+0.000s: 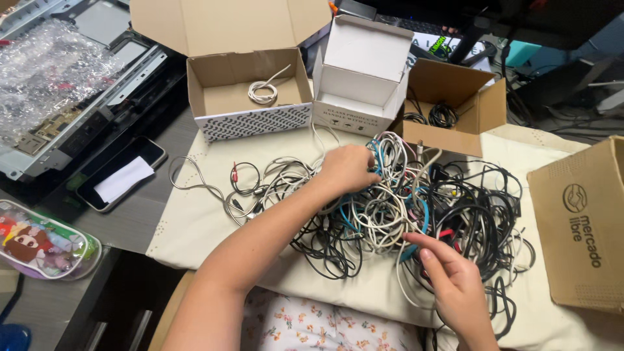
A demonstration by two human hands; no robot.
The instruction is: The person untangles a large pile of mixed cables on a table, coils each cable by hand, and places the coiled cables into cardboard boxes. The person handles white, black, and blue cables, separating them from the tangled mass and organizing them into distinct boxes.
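Cable tangle (pixel 416 208) on cream cloth (pixel 195 227), both hands working it.
Left hand (pixel 348 169) was closed, seemingly around white leads at the pile's top; right hand (pixel 455 279) pinched a white cable at its near edge. Three open boxes stood behind.

A patterned cardboard box (pixel 250 97) holding a coiled white cable (pixel 262 91) stands beside an open white box (pixel 359 78) and a brown box (pixel 455 107). A smartphone (pixel 119 173) lies on the bench (pixel 140 218), near bubble wrap (pixel 49 68) and a cartoon pouch (pixel 42 240).
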